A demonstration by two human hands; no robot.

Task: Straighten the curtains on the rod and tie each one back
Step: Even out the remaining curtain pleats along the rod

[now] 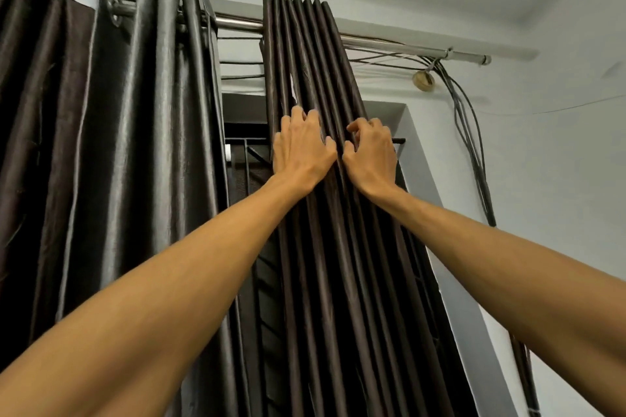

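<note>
Wide curtain: dark brown glossy fabric curtain (101,145), broad loose folds, hangs vertically at left, metal eyelet on rod.
Bunched curtain: dark brown satin curtain (305,51), tight narrow pleats, long axis vertical, mid-rod over window.
Rod: shiny round steel curtain rod (237,23), runs left-right.
Left hand (301,149): fingers curled, gripping bunched pleats.
Right hand (372,156): just beside it, pinching one pleat.
</note>
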